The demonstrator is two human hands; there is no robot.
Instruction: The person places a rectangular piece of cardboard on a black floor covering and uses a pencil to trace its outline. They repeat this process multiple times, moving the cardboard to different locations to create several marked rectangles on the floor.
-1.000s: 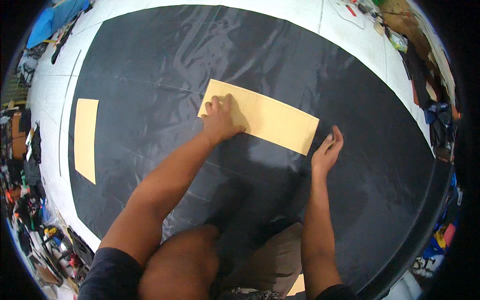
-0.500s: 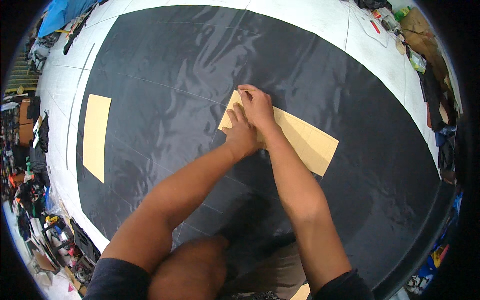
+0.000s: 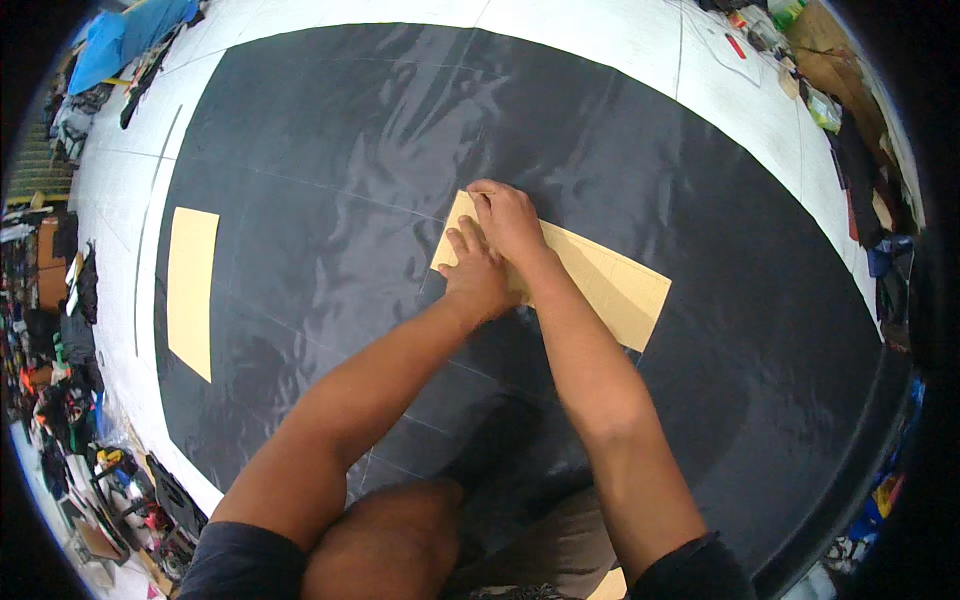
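A long tan cardboard piece (image 3: 610, 285) lies slantwise on a large black sheet (image 3: 330, 120). My left hand (image 3: 473, 270) presses flat on the cardboard near its left end, fingers spread. Just right of it, at the far left corner of the cardboard, my right hand (image 3: 508, 218) is closed in a pinch. A thin pencil-like stick (image 3: 484, 192) shows partly at its fingertips; the rest is hidden by the fingers. Faint pale lines cross the black sheet, and some run along the cardboard too.
Another tan cardboard piece (image 3: 192, 290) lies near the sheet's left edge. White floor (image 3: 125, 180) borders the sheet. Piled clutter (image 3: 110, 480) lines the left side, with a blue cloth (image 3: 110, 45) at the far left. More stuff, including a brown bag (image 3: 830, 60), sits at the right.
The view has shifted slightly, so the sheet and cardboard sit a little lower. My right hand's fingers have curled more over the stick; my left hand stays pressed on the cardboard.
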